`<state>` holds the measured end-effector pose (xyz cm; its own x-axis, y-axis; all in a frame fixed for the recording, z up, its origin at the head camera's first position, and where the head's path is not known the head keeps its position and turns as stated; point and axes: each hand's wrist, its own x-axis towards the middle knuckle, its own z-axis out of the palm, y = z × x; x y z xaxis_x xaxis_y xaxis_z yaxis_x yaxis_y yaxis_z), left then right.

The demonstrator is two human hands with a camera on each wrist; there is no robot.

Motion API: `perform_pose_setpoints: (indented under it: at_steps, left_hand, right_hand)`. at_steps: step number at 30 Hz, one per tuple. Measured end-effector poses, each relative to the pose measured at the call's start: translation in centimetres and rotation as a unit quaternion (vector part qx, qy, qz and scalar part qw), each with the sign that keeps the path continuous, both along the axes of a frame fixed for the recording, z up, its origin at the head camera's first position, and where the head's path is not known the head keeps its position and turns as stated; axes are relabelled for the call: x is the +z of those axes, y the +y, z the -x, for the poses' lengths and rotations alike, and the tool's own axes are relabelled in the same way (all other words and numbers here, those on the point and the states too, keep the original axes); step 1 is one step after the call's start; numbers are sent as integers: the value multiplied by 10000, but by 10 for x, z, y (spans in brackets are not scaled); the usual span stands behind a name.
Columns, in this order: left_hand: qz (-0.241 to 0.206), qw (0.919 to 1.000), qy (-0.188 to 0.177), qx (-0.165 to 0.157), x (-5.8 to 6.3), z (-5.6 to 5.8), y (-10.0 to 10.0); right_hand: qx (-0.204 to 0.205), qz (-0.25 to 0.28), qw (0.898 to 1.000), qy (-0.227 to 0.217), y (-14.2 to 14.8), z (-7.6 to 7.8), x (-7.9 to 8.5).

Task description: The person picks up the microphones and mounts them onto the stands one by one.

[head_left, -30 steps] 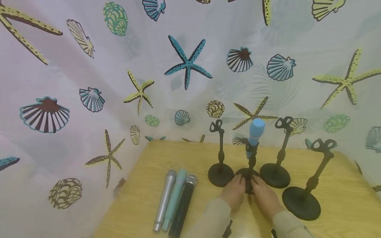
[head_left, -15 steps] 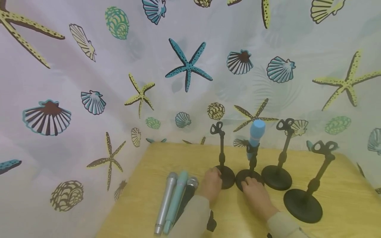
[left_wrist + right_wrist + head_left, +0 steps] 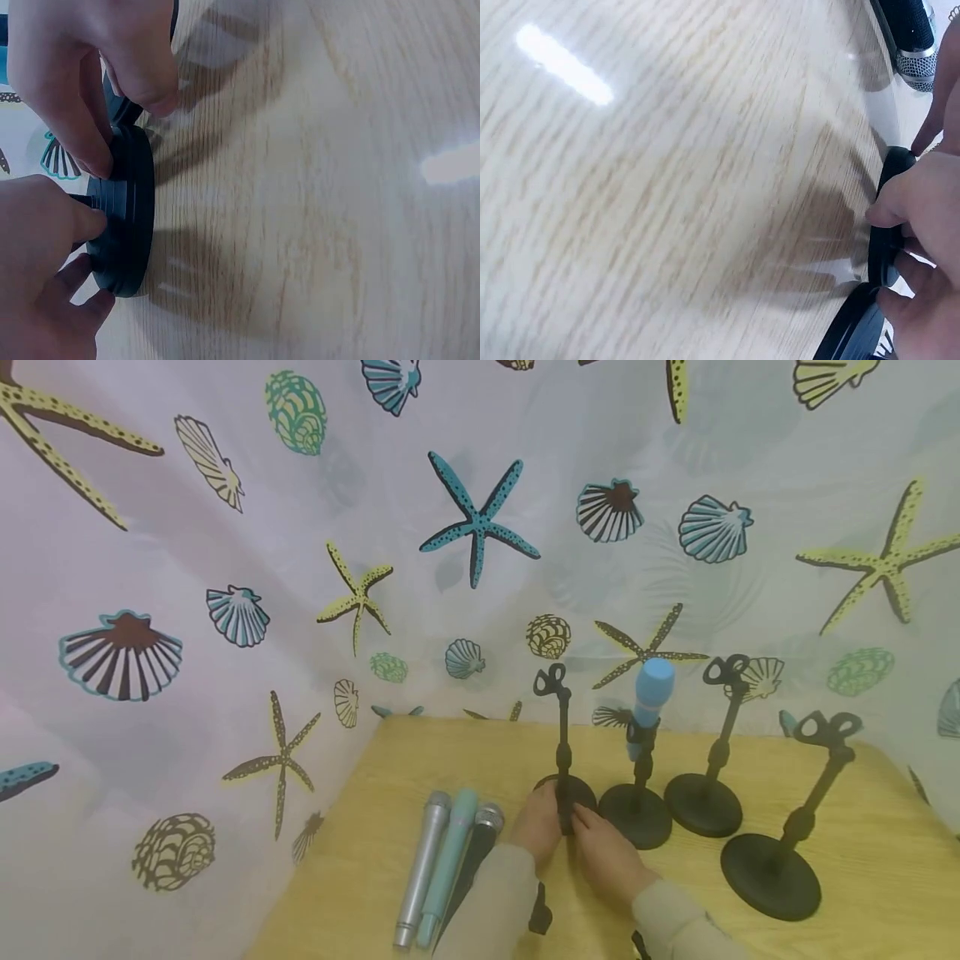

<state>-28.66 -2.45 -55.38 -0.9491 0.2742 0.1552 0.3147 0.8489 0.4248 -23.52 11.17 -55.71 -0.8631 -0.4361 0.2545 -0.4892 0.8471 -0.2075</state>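
Observation:
Both hands are at the round black base of the leftmost microphone stand (image 3: 564,727), whose clip holds nothing. My left hand (image 3: 538,822) holds the left side of the base, thumb and fingertips at its edge in the left wrist view. On the other side my right hand (image 3: 606,856) grips the base, its thumb on the near edge in the right wrist view. Just to the right, a second microphone stand (image 3: 637,817) carries a blue microphone (image 3: 654,689) tilted upward. Left of the hands lie a silver microphone (image 3: 423,868), a teal microphone (image 3: 452,860) and a black microphone (image 3: 480,843).
Two further microphone stands, one at the back right (image 3: 705,803) and one nearer (image 3: 772,877), have bare clips. The wooden table (image 3: 352,827) meets a white shell-and-starfish curtain (image 3: 480,610) behind and at the left. The left sleeve overlaps the black microphone's lower end.
Both hands have left the base of the stand with the blue microphone and moved left onto the leftmost stand's base, the left hand first, then the right.

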Motion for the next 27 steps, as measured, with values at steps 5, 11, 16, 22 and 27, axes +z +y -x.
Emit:
perform_pose_setpoints:
  at_steps: [5,11,16,22,27]
  left_hand:
    - [458,9982,361,143,2,-5,-2]
    - [933,9931,582,404,5,-13,-2]
    - [1033,9914,628,505,9,-21,0]
    - [1026,9887,947,546,9,-33,4]
    - [1427,9802,1300,449,11,-43,6]
  right_hand:
    - [119,100,9996,216,-1,-5,2]
    - [235,139,9978,600,-2,-15,2]
    - [447,395,9951,793,0,-27,0]
    - [376,474,9954,745,6,-43,-2]
    - [184,426,9962,732,7,-57,-5]
